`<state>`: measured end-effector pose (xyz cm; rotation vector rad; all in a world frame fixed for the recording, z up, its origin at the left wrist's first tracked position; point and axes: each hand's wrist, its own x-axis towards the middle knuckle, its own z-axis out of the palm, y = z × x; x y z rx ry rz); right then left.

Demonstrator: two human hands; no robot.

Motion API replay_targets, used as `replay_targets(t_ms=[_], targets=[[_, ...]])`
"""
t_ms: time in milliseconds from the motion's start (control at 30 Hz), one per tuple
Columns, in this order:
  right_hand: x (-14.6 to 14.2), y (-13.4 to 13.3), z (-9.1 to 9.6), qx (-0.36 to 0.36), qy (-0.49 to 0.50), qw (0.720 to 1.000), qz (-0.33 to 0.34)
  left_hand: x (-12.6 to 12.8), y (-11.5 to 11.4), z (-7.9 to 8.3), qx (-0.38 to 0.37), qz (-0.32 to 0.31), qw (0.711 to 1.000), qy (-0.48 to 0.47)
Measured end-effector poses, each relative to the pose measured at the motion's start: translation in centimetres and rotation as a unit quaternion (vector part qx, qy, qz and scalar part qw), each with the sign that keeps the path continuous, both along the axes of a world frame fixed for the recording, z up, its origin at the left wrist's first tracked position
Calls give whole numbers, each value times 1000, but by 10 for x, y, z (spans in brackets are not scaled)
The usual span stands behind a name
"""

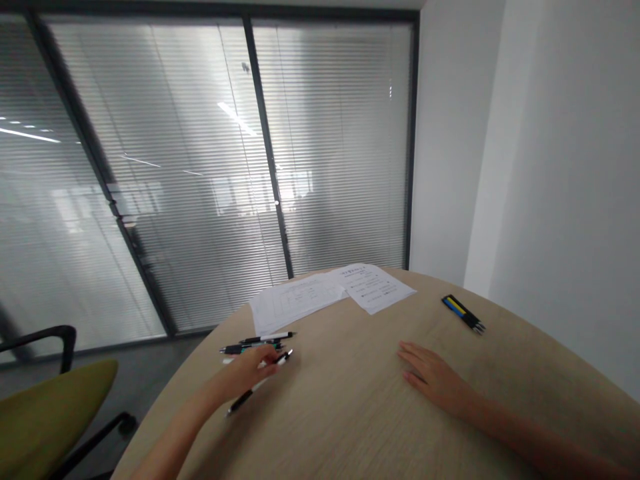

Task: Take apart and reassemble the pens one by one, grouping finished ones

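Head camera looks across a room closed at the far side by a glass wall (200,167) in dark frames, its slatted blinds shut and pale light with ceiling-lamp reflections showing on it. A plain white wall (550,167) takes up the right side. Below them a light wood-grain table (350,427) with a curved edge fills the lower half of the view, and an olive-green chair (45,407) with black armrests stands off its left edge over a grey floor.

Two printed sheets lie at the far side of the table, just touching or overlapping at one corner: the larger sheet (295,300) to the left, the smaller sheet (375,287) to the right.

The right hand (435,380) rests palm down on the bare wood near the middle, fingers stretched out and together, with nothing under it. The left hand (247,375) lies near the table's left edge with its fingers curled over a black-and-white pen (239,402). Blur hides whether it grips the pen or only presses on it. This pen is slim and lies flat and slantwise, its dark end towards the person and its white end with a dark tip poking out past the fingertips.

Just beyond the fingers lie two loose pens (267,337), nearly side by side. Well apart, at the far right, sits a small bundle of pens (463,313), black with yellow and blue.
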<state>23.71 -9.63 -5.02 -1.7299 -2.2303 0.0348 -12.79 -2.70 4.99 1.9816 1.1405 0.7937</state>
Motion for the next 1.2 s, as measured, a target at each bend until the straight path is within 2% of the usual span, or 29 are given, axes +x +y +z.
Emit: replay_targets(t_ms=[67,200,300,400,600,700,867,1200], targets=[[0,0,-1,1,2,1000,0,8,-5,6,-25,-37,999,-9],[1,0,-3,10,14,1000,3,29,-20,14,-92,-54,981,-162],[1,1,-4,17,14,1000,4,44,-30,12,-145,-49,937,-315],[2,1,-4,18,13,1000,4,56,-36,7,-203,-48,894,-397],[3,2,-6,18,10,1000,4,67,-34,-3,-346,-61,794,-496],[3,2,-6,21,9,1000,6,63,-29,-4,-406,-82,762,-498],[2,2,-5,15,4,1000,6,50,-20,-6,-433,-103,735,-511],[2,2,-7,29,28,999,9,43,-15,-15,-424,-125,719,-536]])
